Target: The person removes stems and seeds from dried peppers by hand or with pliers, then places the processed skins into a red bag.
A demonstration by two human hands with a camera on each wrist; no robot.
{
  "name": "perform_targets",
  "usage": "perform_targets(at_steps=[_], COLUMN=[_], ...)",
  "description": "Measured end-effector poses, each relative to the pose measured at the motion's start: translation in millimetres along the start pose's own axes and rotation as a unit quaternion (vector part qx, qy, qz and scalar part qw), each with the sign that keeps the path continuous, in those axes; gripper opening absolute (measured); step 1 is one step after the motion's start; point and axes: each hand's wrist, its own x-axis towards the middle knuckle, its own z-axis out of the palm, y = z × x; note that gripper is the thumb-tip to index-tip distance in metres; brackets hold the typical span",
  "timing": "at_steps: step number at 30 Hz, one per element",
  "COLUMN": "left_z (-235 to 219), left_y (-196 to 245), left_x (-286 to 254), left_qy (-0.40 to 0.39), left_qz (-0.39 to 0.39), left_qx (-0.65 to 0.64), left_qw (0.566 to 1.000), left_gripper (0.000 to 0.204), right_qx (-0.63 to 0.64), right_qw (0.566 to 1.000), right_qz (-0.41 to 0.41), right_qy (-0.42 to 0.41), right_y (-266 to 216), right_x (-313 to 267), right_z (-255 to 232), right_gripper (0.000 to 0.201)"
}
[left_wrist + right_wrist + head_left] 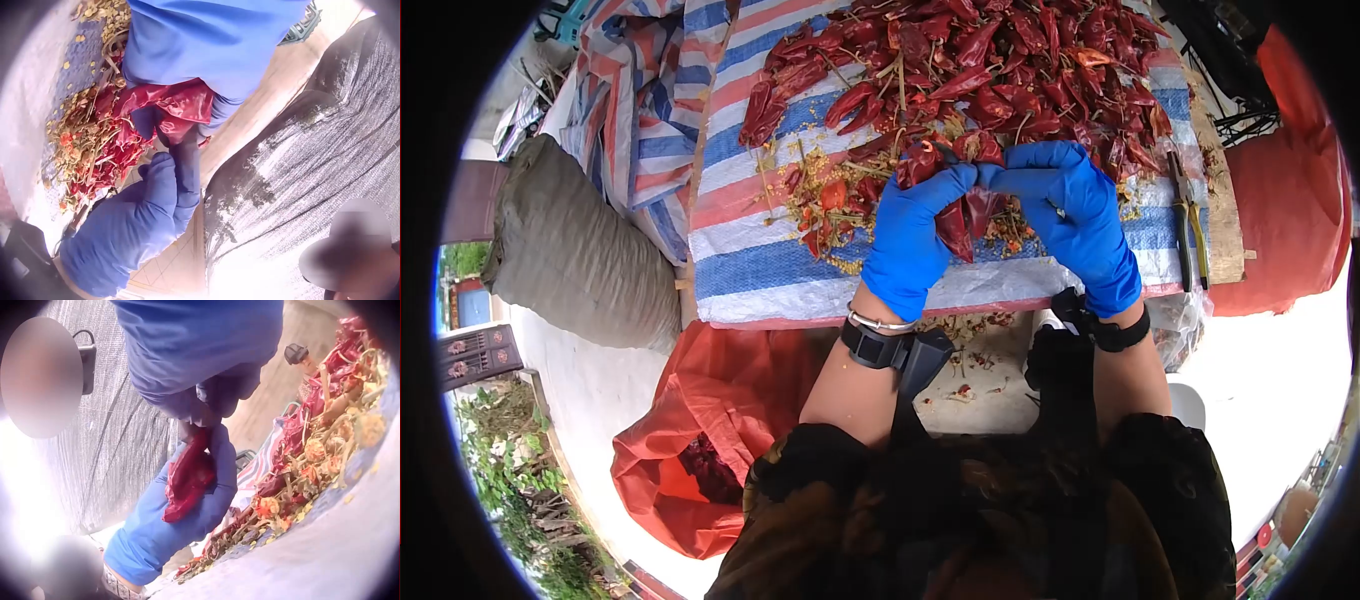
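Both hands wear blue gloves and meet over the near part of a heap of dried red chili peppers [1000,60]. My left hand [913,240] holds a wrinkled dried chili pepper [186,481], which lies across its fingers in the right wrist view. Fingers of my right hand [1080,220] are curled, and its thumb and fingertips pinch the end of that chili pepper, close against the left fingertips. Below the hands, more red peppers [960,225] show in the head view. Yellow seeds and stem scraps [835,215] are strewn beside the left hand.
A striped woven sheet [770,275] covers the table. Near its right edge lies a long tool with black and yellow handles [1182,225]. An open red sack [690,400] with dark red contents stands below left, beside a full grey-green sack [575,240]. Another red sack [1280,220] stands right.
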Motion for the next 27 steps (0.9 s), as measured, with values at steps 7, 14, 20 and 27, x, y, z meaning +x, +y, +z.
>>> perform_targets(at_steps=[7,14,20,27], left_z=[11,-1,7,5], left_y=[-2,-7,-8,-7], left_x=[-3,-3,-6,-7], left_qy=[0.065,0.004,-0.019,-0.029], left_qz=[0.09,0.057,0.087,0.064], left_qx=[0.115,0.163,0.254,0.269], left_qw=[0.987,0.985,0.963,0.961], left_gripper=[0.043,0.051,0.044,0.049], right_qx=[0.082,-0.059,-0.043,0.088], right_qw=[0.979,0.994,0.992,0.982], right_qz=[0.176,0.087,0.12,0.145], right_qy=[0.067,0.004,-0.005,0.082], right_y=[-21,-14,-8,1], right_x=[7,10,5,-7], right_z=[-2,0,-4,6], right_gripper=[0.036,0.04,0.031,0.013])
